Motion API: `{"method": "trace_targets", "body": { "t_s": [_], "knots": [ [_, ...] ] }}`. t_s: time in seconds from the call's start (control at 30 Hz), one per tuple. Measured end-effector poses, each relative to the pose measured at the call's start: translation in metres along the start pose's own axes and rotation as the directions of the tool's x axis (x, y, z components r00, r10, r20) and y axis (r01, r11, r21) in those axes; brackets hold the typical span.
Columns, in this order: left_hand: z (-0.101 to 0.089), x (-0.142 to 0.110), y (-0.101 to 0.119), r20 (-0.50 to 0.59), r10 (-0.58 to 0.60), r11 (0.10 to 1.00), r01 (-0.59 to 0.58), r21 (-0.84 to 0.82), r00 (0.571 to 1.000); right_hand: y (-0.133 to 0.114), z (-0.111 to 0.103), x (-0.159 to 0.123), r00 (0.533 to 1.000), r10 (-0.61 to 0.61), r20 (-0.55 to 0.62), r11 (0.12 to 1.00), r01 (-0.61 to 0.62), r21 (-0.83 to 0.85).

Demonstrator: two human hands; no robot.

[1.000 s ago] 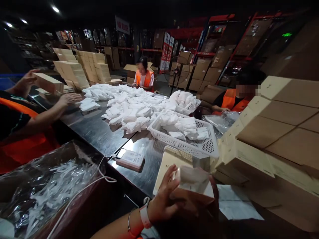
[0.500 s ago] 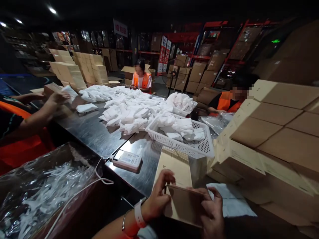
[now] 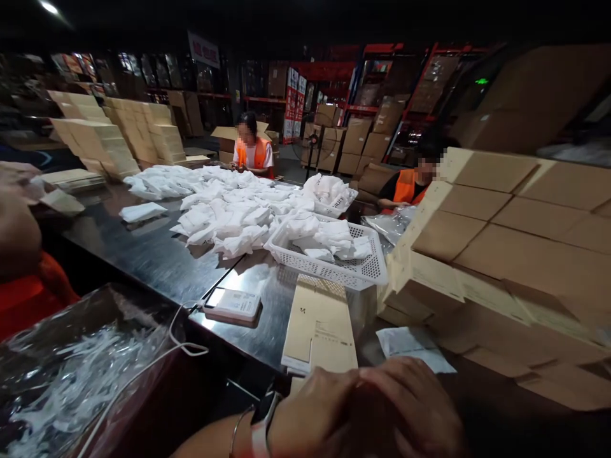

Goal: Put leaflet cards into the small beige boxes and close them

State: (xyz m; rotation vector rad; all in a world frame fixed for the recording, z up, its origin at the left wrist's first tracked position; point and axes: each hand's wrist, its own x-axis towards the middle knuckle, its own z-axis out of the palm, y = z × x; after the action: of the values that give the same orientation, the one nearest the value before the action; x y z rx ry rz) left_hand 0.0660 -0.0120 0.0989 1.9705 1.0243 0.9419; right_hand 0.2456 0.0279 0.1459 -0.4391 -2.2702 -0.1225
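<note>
My left hand (image 3: 317, 407) and my right hand (image 3: 413, 410) sit close together at the bottom edge, backs up, fingers curled down and closed over a small cardboard box. Only a cream sliver of that box (image 3: 296, 384) shows beside my left hand. A watch band is on my left wrist. Just beyond my hands lies a stack of flat cream cartons (image 3: 319, 324) on the dark metal table (image 3: 157, 254). A flat white packet (image 3: 413, 346) lies to the right of them.
A white perforated basket (image 3: 334, 272) holds white packets, with a big pile of packets (image 3: 229, 210) behind it. A power bank (image 3: 233, 304) with a white cable lies near the table edge. Brown boxes (image 3: 501, 254) are stacked at right, a plastic-lined carton (image 3: 81, 369) at left. A co-worker's arm (image 3: 19, 229) is at far left; two people in orange vests sit across.
My hands have dropped lower and closed together over the box, which showed openly between them before. The view has shifted right. The co-worker at left has pulled their hands back.
</note>
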Motion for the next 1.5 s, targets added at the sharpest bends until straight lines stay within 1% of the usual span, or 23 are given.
{"method": "trace_targets", "body": {
  "t_s": [0.07,0.1,0.17,0.2,0.27,0.37,0.43,0.5,0.53,0.63,0.7,0.9,1.0,1.1,1.2,1.27,1.3,1.33,1.37,1.4,1.43,1.47,1.5],
  "knots": [
    [0.008,-0.008,0.006,0.003,-0.197,0.976,0.195,0.095,0.98,-0.001,0.002,-0.01,1.0,0.005,-0.028,0.995,-0.008,-0.101],
    [0.012,-0.011,0.008,0.003,-0.256,0.961,0.255,0.107,0.967,-0.001,0.004,-0.016,0.999,-0.004,-0.045,0.986,-0.003,-0.167],
    [0.017,-0.015,0.008,0.021,-0.295,0.953,0.292,0.082,0.955,-0.003,0.01,-0.027,0.999,-0.026,-0.025,0.967,0.019,-0.256],
    [0.019,-0.016,0.007,0.012,-0.282,0.957,0.281,0.068,0.959,-0.005,0.013,-0.031,0.999,-0.036,-0.002,0.961,0.034,-0.273],
    [0.023,-0.015,0.007,-0.031,-0.236,0.969,0.238,0.069,0.971,-0.01,0.018,-0.036,0.998,-0.064,-0.003,0.956,0.06,-0.287],
    [0.03,-0.012,0.007,-0.115,-0.164,0.974,0.18,0.142,0.98,-0.016,0.025,-0.037,0.995,-0.068,-0.068,0.948,0.044,-0.315],
    [0.035,-0.011,0.006,-0.17,-0.067,0.972,0.103,0.213,0.983,-0.018,0.029,-0.037,0.993,-0.074,-0.093,0.935,0.036,-0.353],
    [0.039,-0.011,0.004,-0.213,0.03,0.963,0.029,0.269,0.977,-0.019,0.031,-0.037,0.991,-0.078,-0.111,0.916,0.028,-0.4],
    [0.041,-0.011,0.003,-0.23,0.043,0.96,0.024,0.278,0.972,-0.019,0.031,-0.037,0.99,-0.075,-0.119,0.909,0.019,-0.416],
    [0.041,-0.013,0.002,-0.258,-0.034,0.968,0.096,0.233,0.966,-0.019,0.032,-0.036,0.99,-0.028,-0.141,0.919,-0.03,-0.393],
    [0.039,-0.014,0.002,-0.275,-0.052,0.976,0.107,0.19,0.96,-0.019,0.034,-0.035,0.988,-0.01,-0.152,0.93,-0.046,-0.365],
    [0.034,-0.012,0.004,-0.318,0.019,0.989,0.029,0.144,0.948,-0.021,0.043,-0.032,0.973,0.105,-0.203,0.947,-0.16,-0.277],
    [0.03,-0.011,0.005,-0.296,0.027,0.988,0.02,0.154,0.955,-0.025,0.048,-0.025,0.945,0.135,-0.298,0.946,-0.213,-0.246],
    [0.027,-0.011,0.005,-0.296,0.025,0.991,0.014,0.13,0.955,-0.028,0.052,-0.022,0.924,0.127,-0.362,0.944,-0.224,-0.243],
    [0.026,-0.011,0.003,-0.276,-0.014,0.996,0.038,0.081,0.961,-0.026,0.057,-0.024,0.94,0.122,-0.318,0.95,-0.203,-0.236],
    [0.025,-0.011,0.0,-0.24,-0.063,0.995,0.08,0.062,0.969,-0.021,0.059,-0.025,0.937,0.162,-0.309,0.957,-0.226,-0.183],
    [0.025,-0.011,-0.002,-0.227,-0.085,0.993,0.101,0.057,0.97,-0.017,0.058,-0.025,0.928,0.205,-0.312,0.957,-0.256,-0.134],
    [0.025,-0.012,-0.004,-0.223,-0.097,0.993,0.11,0.049,0.97,-0.012,0.056,-0.026,0.904,0.272,-0.328,0.949,-0.308,-0.061],
    [0.025,-0.013,-0.007,-0.223,-0.092,0.994,0.102,0.036,0.971,-0.006,0.053,-0.027,0.864,0.362,-0.35,0.927,-0.372,0.042],
    [0.024,-0.015,-0.009,-0.23,-0.071,0.997,0.078,0.021,0.971,0.0,0.048,-0.03,0.808,0.469,-0.357,0.883,-0.433,0.182],
    [0.023,-0.017,-0.011,-0.258,-0.041,0.999,0.044,0.006,0.965,0.007,0.041,-0.035,0.742,0.578,-0.34,0.81,-0.473,0.346],
    [0.022,-0.02,-0.014,-0.296,-0.009,1.0,0.008,-0.006,0.955,0.014,0.033,-0.043,0.685,0.67,-0.288,0.716,-0.491,0.497],
    [0.021,-0.023,-0.015,-0.336,0.019,1.0,-0.024,-0.012,0.942,0.02,0.024,-0.054,0.658,0.726,-0.197,0.616,-0.496,0.613]
  ]
}}
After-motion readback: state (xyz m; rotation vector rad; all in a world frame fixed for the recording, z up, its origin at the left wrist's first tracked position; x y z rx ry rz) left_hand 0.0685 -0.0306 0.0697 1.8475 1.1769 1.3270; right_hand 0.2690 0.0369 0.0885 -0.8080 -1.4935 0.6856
